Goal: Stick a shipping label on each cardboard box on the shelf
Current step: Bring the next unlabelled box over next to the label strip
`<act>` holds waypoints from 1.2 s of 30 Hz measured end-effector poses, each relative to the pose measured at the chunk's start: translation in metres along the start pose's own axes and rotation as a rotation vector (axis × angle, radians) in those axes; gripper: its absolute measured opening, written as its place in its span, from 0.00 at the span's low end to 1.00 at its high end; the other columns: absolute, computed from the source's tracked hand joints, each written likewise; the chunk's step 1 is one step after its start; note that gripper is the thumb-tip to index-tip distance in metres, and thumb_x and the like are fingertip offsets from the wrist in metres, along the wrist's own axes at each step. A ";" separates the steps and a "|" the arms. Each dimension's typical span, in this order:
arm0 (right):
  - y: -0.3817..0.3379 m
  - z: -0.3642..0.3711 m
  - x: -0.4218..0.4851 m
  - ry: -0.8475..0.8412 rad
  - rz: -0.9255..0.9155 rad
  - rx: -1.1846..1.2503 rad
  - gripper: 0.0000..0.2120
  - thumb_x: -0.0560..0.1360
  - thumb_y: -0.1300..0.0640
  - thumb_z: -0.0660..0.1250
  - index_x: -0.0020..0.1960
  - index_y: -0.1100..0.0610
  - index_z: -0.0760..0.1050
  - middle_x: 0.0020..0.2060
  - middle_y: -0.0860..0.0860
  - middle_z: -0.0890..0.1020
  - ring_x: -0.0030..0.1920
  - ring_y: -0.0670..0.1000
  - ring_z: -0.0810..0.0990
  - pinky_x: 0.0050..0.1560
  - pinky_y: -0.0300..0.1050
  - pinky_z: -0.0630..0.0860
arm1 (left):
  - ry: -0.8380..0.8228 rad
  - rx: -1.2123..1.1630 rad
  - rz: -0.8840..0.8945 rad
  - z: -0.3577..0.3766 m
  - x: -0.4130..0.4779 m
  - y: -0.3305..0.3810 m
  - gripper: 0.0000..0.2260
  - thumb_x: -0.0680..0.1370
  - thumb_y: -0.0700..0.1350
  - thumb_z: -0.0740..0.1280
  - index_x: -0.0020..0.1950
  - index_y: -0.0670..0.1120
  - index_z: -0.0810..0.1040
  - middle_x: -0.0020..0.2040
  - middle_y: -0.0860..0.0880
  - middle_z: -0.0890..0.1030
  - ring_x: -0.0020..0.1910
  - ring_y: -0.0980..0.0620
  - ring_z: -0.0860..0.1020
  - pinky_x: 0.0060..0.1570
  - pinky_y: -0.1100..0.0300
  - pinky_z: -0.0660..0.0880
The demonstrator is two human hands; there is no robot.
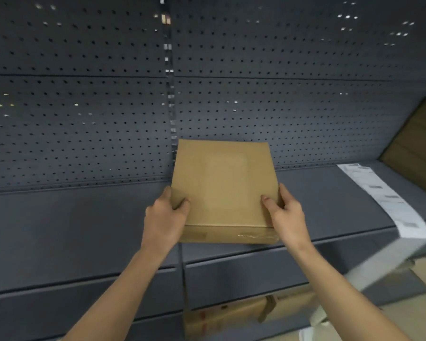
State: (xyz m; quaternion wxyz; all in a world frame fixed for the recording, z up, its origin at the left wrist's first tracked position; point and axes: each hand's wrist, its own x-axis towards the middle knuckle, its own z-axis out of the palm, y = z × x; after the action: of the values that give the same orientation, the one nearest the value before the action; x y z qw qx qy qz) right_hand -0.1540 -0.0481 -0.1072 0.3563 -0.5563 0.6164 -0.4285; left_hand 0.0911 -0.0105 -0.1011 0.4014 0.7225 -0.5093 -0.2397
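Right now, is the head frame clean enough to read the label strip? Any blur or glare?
Head view: dim, even light; box fairly sharp, small glint on its front tape; label strip soft, print unreadable, smeared where it hangs off the shelf; wide-angle lens bows the shelf edges; bright specks through pegboard holes.

A plain tan-brown flat cardboard box (223,185) has a faint rectangular outline on its top face and a patch of shiny clear tape (253,235) on its front edge. The metal shelf (71,230) is dark grey. The perforated back panel (84,124) is the same grey, dotted with even rows of small black holes. A long white strip of paper labels (384,198) carries grey printed blocks. A lower brown cardboard carton (221,318) shows red markings.
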 end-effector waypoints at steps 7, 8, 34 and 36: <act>0.051 -0.115 0.034 0.041 0.009 0.037 0.19 0.75 0.48 0.67 0.65 0.49 0.75 0.53 0.41 0.84 0.55 0.46 0.81 0.63 0.53 0.76 | 0.002 -0.101 0.003 0.101 -0.027 0.070 0.16 0.79 0.53 0.67 0.66 0.50 0.78 0.45 0.62 0.79 0.49 0.54 0.79 0.47 0.61 0.72; 0.058 -0.128 0.040 0.040 0.008 0.047 0.15 0.77 0.51 0.67 0.63 0.49 0.76 0.52 0.40 0.84 0.54 0.46 0.82 0.62 0.52 0.76 | 0.005 -0.112 0.004 0.113 -0.030 0.078 0.14 0.79 0.52 0.67 0.64 0.51 0.79 0.43 0.64 0.78 0.46 0.57 0.79 0.45 0.62 0.72; 0.107 -0.204 0.177 -0.085 0.193 -0.064 0.28 0.77 0.51 0.69 0.74 0.55 0.68 0.61 0.47 0.78 0.64 0.51 0.77 0.69 0.48 0.70 | -0.083 0.001 -0.053 0.230 0.019 0.123 0.15 0.79 0.55 0.66 0.41 0.45 0.80 0.35 0.44 0.81 0.37 0.49 0.79 0.34 0.58 0.71; 0.111 -0.208 0.183 -0.099 0.197 -0.062 0.27 0.77 0.51 0.69 0.74 0.54 0.68 0.62 0.47 0.79 0.64 0.51 0.77 0.69 0.49 0.70 | -0.074 0.017 -0.064 0.236 0.018 0.128 0.17 0.79 0.55 0.66 0.37 0.43 0.77 0.31 0.46 0.77 0.32 0.49 0.77 0.31 0.59 0.68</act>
State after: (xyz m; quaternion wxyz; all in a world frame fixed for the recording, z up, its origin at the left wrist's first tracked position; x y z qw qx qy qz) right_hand -0.4100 -0.2003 -0.1242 0.4092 -0.5242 0.6629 -0.3441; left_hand -0.1497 -0.1263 -0.1273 0.3683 0.7324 -0.5023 -0.2749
